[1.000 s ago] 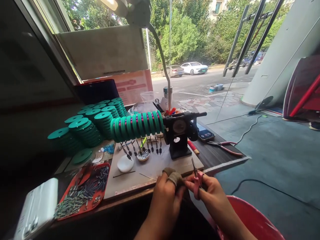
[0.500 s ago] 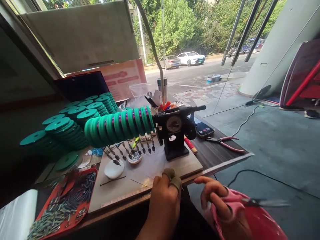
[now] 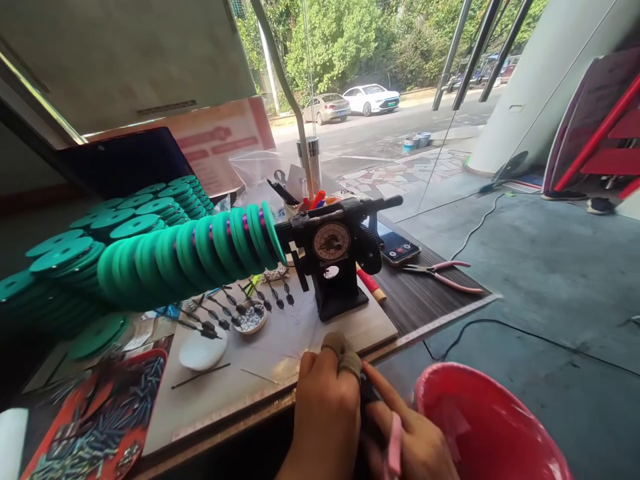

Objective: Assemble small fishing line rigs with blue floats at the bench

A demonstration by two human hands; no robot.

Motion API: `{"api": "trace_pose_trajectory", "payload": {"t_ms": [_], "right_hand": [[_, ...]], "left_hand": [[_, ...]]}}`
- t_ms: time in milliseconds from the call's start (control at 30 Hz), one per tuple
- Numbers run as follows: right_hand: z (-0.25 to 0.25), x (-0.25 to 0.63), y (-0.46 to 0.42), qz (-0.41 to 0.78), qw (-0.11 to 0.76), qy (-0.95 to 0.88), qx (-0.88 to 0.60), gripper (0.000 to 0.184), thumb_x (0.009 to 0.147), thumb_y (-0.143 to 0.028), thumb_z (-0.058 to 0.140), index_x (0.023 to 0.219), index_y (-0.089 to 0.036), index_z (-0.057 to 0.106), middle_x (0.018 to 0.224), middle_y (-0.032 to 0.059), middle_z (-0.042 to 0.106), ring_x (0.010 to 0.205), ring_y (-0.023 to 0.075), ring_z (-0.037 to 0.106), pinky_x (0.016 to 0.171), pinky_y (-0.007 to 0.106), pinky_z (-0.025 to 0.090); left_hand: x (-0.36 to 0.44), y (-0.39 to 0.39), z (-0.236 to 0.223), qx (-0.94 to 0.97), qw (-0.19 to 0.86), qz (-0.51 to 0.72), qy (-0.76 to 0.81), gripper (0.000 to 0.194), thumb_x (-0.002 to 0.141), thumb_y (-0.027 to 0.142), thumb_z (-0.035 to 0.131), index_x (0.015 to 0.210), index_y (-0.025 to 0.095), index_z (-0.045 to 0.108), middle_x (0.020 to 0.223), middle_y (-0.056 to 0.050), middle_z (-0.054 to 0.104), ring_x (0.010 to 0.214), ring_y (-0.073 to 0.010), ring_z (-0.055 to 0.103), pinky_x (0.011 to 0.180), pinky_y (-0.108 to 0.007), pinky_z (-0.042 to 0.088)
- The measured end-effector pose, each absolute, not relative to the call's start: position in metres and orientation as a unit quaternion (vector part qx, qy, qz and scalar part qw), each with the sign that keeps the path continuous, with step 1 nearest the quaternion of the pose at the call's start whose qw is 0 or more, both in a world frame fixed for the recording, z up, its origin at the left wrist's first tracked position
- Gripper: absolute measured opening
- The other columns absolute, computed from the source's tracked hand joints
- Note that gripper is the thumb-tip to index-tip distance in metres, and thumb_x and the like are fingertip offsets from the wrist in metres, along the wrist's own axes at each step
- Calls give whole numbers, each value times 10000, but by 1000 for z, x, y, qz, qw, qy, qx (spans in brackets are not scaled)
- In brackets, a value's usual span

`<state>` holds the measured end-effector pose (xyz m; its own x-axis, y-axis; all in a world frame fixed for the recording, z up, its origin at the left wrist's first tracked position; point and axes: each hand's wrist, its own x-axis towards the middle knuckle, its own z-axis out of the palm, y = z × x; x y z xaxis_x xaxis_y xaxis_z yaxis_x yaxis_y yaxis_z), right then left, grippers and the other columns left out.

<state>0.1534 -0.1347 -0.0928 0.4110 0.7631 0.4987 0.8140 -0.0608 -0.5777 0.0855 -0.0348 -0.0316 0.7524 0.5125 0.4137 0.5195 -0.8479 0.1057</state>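
My left hand (image 3: 327,407) is closed at the front edge of the board, with olive finger covers (image 3: 345,353) on two fingers. What it pinches is hidden. Close against it on the right, my right hand (image 3: 417,440) grips pink-handled scissors (image 3: 395,443); their dark front part reaches the left fingertips. Beyond both hands stands a black winding machine (image 3: 340,280) with a dial. A row of green spools (image 3: 190,257) with purple bands sits on its shaft. Several dark sinkers (image 3: 240,308) hang below the spools.
On the board (image 3: 295,347) are a white lump (image 3: 203,350), a bowl of small beads (image 3: 250,319) and thin rods. A red tray of metal parts (image 3: 105,413) and stacked green spools (image 3: 65,250) lie left. Pliers (image 3: 445,273), a phone (image 3: 397,243) and a red bucket (image 3: 480,420) are right.
My right hand has swung left with the scissors, from over the bucket to against my left hand. My left hand stays closed in place. The view has turned slightly right.
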Motion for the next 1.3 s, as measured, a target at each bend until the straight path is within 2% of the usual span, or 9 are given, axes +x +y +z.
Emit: {"api": "trace_pose_trajectory", "payload": {"t_ms": [167,333,733,933,1100,1300], "right_hand": [[-79,160,-134,-141,337,-610,-703,336,855,-127,331,650,-165,593,1166,180,590,441,106,559,475,247,393],[-72,168,-133,-147,311,-628,-698,365,868,-110,299,690,-150,615,1108,187,625,473,119,583,492,247,401],[-81,170,-132,-136,331,-628,-691,317,831,-64,339,727,-139,628,1133,194,609,517,123,599,508,248,397],[-81,170,-130,-175,354,-615,-682,310,838,-100,335,679,-161,594,1129,163,622,440,110,525,465,259,347],[-78,169,-129,-156,348,-613,-692,259,834,-132,389,663,-177,577,1139,130,625,447,110,522,476,263,343],[-76,168,-127,-183,361,-609,-682,315,868,-175,346,625,-185,547,1067,135,663,412,109,488,463,261,331]], "left_hand": [[81,-35,-44,-926,-29,-239,-290,226,776,66,459,648,183,604,673,-68,516,658,-219,413,571,-313,354],[83,-36,-44,-926,-26,-240,-291,214,787,70,465,671,174,612,706,-74,523,661,-218,399,570,-310,339],[88,-37,-31,-931,-30,-215,-293,180,773,54,491,796,125,655,780,-106,562,687,-224,425,608,-318,391],[84,-37,-31,-927,-22,-230,-295,207,811,108,467,778,138,669,748,-99,558,662,-219,436,587,-319,408],[70,-31,-36,-931,-3,-257,-258,166,798,147,512,855,133,667,834,-123,585,682,-216,478,582,-301,456],[59,-24,-42,-933,14,-273,-234,177,807,180,521,884,119,668,879,-142,592,705,-213,516,601,-301,495]]}}
